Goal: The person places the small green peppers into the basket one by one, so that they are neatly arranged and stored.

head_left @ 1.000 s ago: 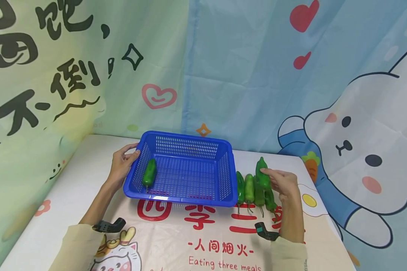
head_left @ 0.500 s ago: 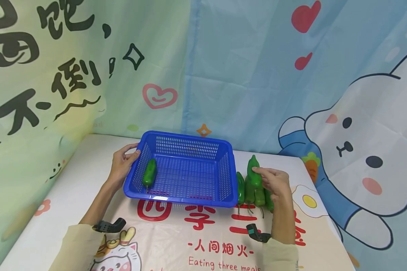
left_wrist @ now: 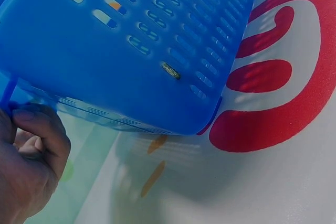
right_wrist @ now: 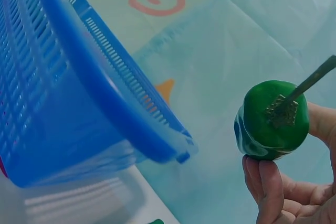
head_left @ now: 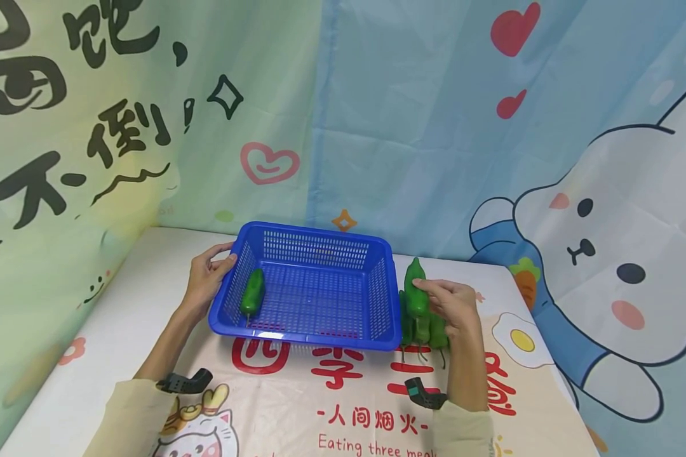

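Observation:
My left hand [head_left: 207,274] grips the left rim of a blue plastic basket [head_left: 320,341]; in the left wrist view its fingers curl at the basket's edge. Inside the basket, near its left wall, lies one green pepper [head_left: 253,292]. My right hand [head_left: 456,304] pinches another green pepper [right_wrist: 273,119] between thumb and fingers, just right of the basket. That held pepper is raised, tip away, and its stem end faces the right wrist camera. Below it, several green peppers [head_left: 437,331] lie side by side, partly hidden by the hand and the held pepper.
A white table with a printed cloth [head_left: 297,406] lies under the basket. Behind it hangs a cartoon-printed curtain [head_left: 377,127]. The basket's raised right wall [right_wrist: 105,98] stands between the held pepper and the basket's inside.
My right hand has moved left with the held pepper, from over the right end of the pepper row to beside the basket's right rim. The left hand and basket have stayed put.

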The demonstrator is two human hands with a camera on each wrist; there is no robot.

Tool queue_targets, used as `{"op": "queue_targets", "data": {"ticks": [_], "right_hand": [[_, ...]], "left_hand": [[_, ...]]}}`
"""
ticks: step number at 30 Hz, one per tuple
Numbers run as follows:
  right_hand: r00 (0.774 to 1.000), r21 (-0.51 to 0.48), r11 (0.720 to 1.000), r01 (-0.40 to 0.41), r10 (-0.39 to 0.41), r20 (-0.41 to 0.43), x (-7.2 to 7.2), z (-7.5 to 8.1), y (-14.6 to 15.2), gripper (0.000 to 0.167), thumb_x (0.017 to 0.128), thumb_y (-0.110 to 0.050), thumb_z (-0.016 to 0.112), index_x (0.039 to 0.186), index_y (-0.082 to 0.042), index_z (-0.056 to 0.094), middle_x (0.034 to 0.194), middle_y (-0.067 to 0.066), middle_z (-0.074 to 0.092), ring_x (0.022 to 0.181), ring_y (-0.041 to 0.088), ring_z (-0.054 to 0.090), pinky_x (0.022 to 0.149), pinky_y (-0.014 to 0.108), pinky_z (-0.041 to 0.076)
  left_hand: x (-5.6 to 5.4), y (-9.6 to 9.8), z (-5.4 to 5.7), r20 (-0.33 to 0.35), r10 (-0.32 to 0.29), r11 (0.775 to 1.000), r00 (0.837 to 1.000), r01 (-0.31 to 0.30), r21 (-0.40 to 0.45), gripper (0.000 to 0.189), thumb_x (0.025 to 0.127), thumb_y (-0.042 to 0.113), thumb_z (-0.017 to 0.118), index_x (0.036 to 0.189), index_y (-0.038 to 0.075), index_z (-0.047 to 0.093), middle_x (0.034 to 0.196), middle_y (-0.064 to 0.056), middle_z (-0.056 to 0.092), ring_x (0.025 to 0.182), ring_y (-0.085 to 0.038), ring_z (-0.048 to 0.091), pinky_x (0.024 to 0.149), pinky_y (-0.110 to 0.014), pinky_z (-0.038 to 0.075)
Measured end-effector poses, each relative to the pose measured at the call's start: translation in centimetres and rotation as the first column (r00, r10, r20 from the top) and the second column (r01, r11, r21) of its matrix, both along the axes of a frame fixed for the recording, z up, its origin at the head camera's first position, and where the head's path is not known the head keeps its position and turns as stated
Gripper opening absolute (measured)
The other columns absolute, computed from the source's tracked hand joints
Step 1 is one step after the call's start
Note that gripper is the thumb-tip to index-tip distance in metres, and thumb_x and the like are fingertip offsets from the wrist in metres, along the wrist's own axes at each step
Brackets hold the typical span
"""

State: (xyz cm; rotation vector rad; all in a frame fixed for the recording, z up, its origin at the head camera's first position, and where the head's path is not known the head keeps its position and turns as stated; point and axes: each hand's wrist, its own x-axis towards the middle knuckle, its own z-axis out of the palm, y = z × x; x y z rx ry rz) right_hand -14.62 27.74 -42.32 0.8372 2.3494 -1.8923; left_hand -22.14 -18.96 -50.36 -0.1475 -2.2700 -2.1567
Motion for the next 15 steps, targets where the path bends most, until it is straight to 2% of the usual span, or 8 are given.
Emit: {"op": "queue_targets", "data": {"ticks": [4, 10, 15], "right_hand": [[1.0, 0.003, 1.0, -0.009, 0.009, 0.006, -0.1, 0.2, -0.6, 0.05, 0.094, -0.035, 0.088, 0.126, 0.001, 0.076, 0.096, -0.008, 0.07, 0.107, 0.022, 0.057, 0.102, 0.037, 0.055], [1.0, -0.003, 1.0, -0.023, 0.023, -0.007, -0.4, 0.6, -1.6, 0.048, 0.092, -0.035, 0.09, 0.123, 0.0, 0.078, 0.091, -0.009, 0.072, 0.092, 0.015, 0.062, 0.087, 0.027, 0.057], [0.999, 0.001, 0.999, -0.034, 0.034, -0.019, -0.7, 0.6, -2.3, 0.048, 0.092, -0.034, 0.09, 0.123, 0.001, 0.078, 0.09, -0.008, 0.072, 0.086, 0.014, 0.062, 0.08, 0.022, 0.059]], "left_hand": [[0.0, 0.0, 0.0, 0.0, 0.0, 1.0, 1.0, 0.0, 0.002, 0.052, 0.115, 0.024, 0.058, 0.158, -0.003, 0.049, 0.1, -0.002, 0.084, 0.08, -0.01, 0.082, 0.069, -0.026, 0.068], [0.0, 0.0, 0.0, -0.005, 0.005, 1.0, 1.0, -0.005, -0.001, 0.051, 0.115, 0.024, 0.058, 0.157, -0.004, 0.05, 0.098, -0.002, 0.084, 0.078, -0.01, 0.082, 0.068, -0.025, 0.068], [0.0, 0.0, 0.0, 0.001, 0.0, 1.0, 1.0, 0.0, 0.017, 0.051, 0.115, 0.023, 0.058, 0.157, -0.004, 0.05, 0.097, 0.001, 0.084, 0.079, -0.01, 0.082, 0.067, -0.025, 0.068]]}}
